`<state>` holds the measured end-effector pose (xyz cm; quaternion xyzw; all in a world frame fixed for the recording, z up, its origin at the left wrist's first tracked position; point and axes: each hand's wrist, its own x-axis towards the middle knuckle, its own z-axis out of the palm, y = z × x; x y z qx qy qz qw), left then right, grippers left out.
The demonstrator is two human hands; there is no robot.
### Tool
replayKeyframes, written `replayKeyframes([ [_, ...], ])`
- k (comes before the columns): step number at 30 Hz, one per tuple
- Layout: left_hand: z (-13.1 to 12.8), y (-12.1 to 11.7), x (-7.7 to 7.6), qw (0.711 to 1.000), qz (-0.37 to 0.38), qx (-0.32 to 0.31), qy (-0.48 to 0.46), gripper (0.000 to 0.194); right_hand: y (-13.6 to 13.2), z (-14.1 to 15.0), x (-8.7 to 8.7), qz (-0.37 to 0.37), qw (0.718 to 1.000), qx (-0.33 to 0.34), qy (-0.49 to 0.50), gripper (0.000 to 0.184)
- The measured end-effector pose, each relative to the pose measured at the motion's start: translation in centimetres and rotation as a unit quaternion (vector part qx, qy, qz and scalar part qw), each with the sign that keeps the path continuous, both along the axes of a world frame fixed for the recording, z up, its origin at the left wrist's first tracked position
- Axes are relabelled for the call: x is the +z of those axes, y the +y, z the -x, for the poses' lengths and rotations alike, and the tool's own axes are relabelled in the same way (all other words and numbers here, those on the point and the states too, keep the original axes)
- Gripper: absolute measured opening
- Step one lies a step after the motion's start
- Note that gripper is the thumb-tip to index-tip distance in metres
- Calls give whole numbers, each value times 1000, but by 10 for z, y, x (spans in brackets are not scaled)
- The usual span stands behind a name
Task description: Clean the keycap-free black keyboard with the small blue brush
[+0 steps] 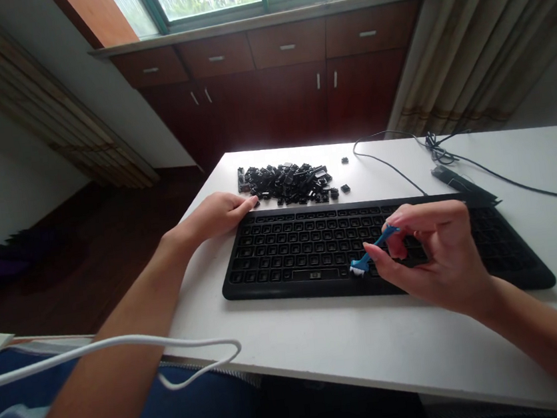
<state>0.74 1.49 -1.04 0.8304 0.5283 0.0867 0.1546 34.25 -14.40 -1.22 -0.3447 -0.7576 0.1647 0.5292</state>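
A black keyboard [316, 274] with its keycaps off lies on the white table, open square key sockets showing across it. My right hand [430, 259] pinches a blue toothbrush [374, 249] between thumb and fingers. Its white bristles point down onto the front row of sockets, just right of the spacebar position. At the keyboard's back left corner, my left hand [219, 214] grips the edge; some of its fingers are hidden. Right behind the keyboard sits a heap of loose black keycaps [285, 182], close to my left fingertips.
Two stray keycaps lie right of the heap, one being a keycap [345, 188]. A black cable [435, 144] is bundled at the back right, near a dark flat strip [461, 183]. A white cord [193, 343] hangs across my left forearm at the table's front edge.
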Motion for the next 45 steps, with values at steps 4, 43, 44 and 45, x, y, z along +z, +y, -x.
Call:
replayKeyframes([
  [4,0,0,1,1000,5,5,7,57,-2,5,-4,-4,1000,0,5,63],
  [43,1,0,1,1000,4,-3,5,58,1,-1,0,118,990,38,72,36],
  [44,1,0,1,1000,5,-2,5,57,0,-1,0,117,990,31,72,36],
  [45,1,-1,1,1000,6,0,6,57,0,-1,0,111,991,26,71,38],
])
